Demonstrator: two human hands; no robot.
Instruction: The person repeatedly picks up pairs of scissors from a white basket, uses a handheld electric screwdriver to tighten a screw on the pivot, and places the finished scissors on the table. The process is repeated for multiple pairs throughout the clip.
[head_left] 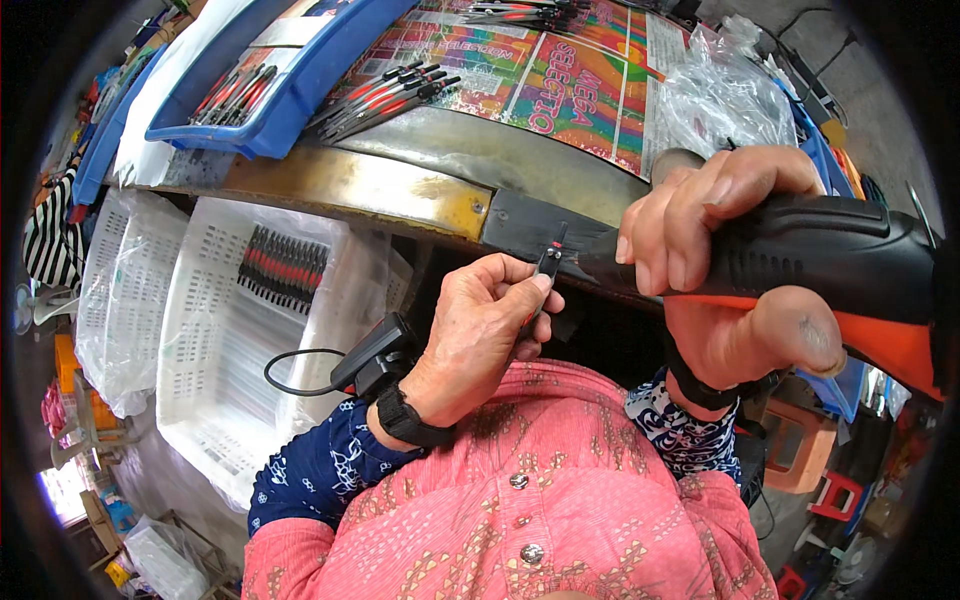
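Between the thumb and fingers of my left hand (pixel 475 315) is a slim black-and-red piece (pixel 550 262), held at the table's front edge with its far end sticking up past the fingertips. Two small shiny dots show on its black end. My right hand (pixel 705 215) grips a black-and-orange electric screwdriver (pixel 830 240), fingers over the top and thumb underneath. Its tapered nose points left toward the piece; whether the two touch I cannot tell. My left fingers hide the lower part of the piece.
Similar slim pieces (pixel 385 100) lie piled on a printed cardboard sheet (pixel 570 85); more sit in a blue tray (pixel 285 125) at the far left. A white plastic basket (pixel 185 340) at my left holds several in a row. Crumpled clear plastic (pixel 725 95) lies at far right.
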